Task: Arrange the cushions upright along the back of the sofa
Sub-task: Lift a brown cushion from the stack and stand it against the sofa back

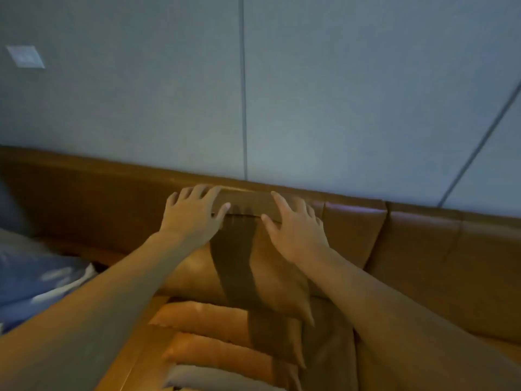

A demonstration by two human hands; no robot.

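A tan cushion with a dark brown stripe (239,258) stands upright against the brown leather sofa back (84,198). My left hand (191,215) lies on its top left corner with fingers spread. My right hand (296,224) presses on its top right corner, fingers also apart. Both hands rest flat on the cushion's top edge rather than closing around it. In front of it, a stack of similar tan cushions (214,334) with brown stripes lies flat on the seat. Another tan cushion (352,230) stands upright just to the right.
Blue fabric (33,275) lies on the seat at the left. A grey panelled wall (338,94) rises behind the sofa, with a white switch plate (25,56) at the upper left. The sofa back continues to the right (451,263).
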